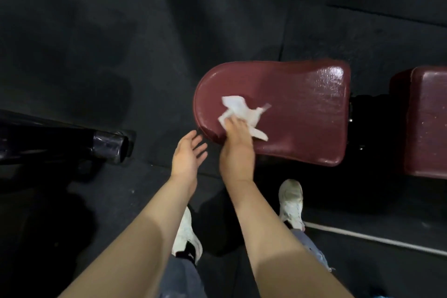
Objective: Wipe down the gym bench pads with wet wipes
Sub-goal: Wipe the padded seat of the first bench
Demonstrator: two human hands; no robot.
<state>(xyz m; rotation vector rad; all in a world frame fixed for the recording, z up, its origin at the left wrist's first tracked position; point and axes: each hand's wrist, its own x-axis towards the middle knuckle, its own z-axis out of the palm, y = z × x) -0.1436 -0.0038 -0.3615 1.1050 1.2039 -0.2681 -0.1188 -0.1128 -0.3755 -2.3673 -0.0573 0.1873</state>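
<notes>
Head-camera view, looking steeply down. Nearest the viewer, two bare forearms reach forward above blue denim trouser legs [180, 278] and a pair of white sneakers: the left shoe [187, 237] stands between the forearms, the right shoe [291, 203] just right of the right forearm. No brand mark or lettering is readable on the shoes, the clothing or any other surface. A pale line [372, 238] crosses the floor at lower right, running away from the right shoe's heel.

The left hand [187, 156] hovers palm-up just off the near rounded corner of the seat pad, fingers straight and slightly spread, holding nothing. The right hand [238, 146] lies back-up on the pad's near edge; its fingers are curled down onto a crumpled white wet wipe [242, 110], pinning and gripping it against the vinyl, though the individual fingertips are hidden beneath the hand and the wipe. Loose corners of the wipe fan out beyond the hand to the far left, right and near right.

The maroon seat pad [302, 109] has its long axis running left to right across the view: its rounded end points left, its squared end right, where the surface shines. Across a dark gap to the right sits a second maroon pad [425, 123], cut off by the frame edge. At left, a glossy black tube [106, 144] of gym equipment ends in an open mouth facing right. Farthest off lies dark rubber flooring [121, 19] with visible tile seams.
</notes>
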